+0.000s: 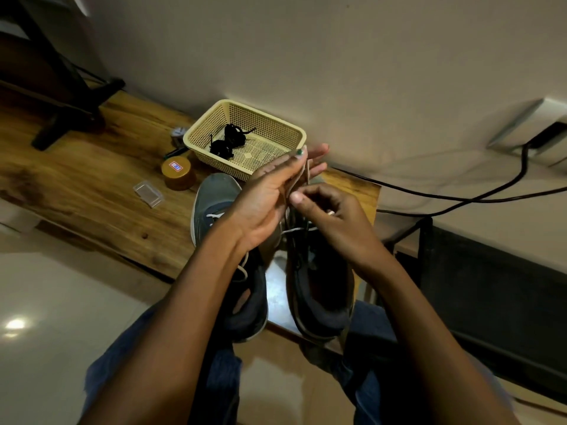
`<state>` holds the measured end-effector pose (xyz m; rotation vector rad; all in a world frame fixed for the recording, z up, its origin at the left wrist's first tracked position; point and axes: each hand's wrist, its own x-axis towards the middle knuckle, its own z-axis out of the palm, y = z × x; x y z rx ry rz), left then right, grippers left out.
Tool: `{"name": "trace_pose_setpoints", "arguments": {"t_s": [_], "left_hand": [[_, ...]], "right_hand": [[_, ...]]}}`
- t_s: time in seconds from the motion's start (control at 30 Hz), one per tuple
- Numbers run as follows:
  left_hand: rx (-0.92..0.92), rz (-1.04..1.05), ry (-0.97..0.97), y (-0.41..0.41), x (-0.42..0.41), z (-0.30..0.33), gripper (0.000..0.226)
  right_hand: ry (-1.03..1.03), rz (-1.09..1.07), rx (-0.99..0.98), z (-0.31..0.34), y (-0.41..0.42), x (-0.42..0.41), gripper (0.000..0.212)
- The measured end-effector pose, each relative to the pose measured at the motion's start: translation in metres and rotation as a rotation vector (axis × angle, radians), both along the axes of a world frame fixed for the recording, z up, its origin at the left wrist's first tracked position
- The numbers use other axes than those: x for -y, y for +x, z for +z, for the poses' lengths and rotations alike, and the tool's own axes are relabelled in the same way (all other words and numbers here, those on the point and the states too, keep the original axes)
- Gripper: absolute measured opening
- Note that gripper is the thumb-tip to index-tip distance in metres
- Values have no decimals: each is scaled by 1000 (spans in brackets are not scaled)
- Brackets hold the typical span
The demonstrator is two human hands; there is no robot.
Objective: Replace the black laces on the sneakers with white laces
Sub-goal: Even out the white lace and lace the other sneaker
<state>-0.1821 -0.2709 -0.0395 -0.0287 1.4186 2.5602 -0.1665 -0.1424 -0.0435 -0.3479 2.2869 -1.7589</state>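
Two dark grey sneakers stand side by side at the near edge of the wooden table [92, 185], the left sneaker [214, 204] and the right sneaker [319, 289]. A white lace [299, 230] runs through the right sneaker's eyelets and up between my hands. My left hand [267, 197] is raised over the shoes with its fingers stretched out, the lace strands running along them. My right hand [328, 216] pinches the lace with curled fingers just below. Black laces [228, 142] lie bundled in the beige basket [294, 133] behind the shoes.
A small brown jar [178, 173] with a label and a clear plastic case [148, 194] lie left of the shoes. A black stand foot [70, 115] sits at the table's far left. A black cable [460, 194] runs along the wall at the right.
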Motion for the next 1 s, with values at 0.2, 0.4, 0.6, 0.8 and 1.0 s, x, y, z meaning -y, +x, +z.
{"name": "trace_pose_setpoints", "arguments": {"t_s": [0.2,0.4,0.6,0.8,1.0], "left_hand": [[-27,-27,4,1,-1,-1,37],[128,219,-63,-1,5,-4,21],[325,470,-462,0,11,-10,17],[182,485,-1222,2,9,-19,18],[-407,57,-1117,6,-14,-26,39]], "right_hand": [[79,-25,-1,-1,-1,1,16],[133,-39,42,5,-8,-18,14],[203,-287,-24,1,-20,-48,20],[147,-393,28,-1,-21,-56,22],[43,-273,57,6,-14,-42,12]]}}
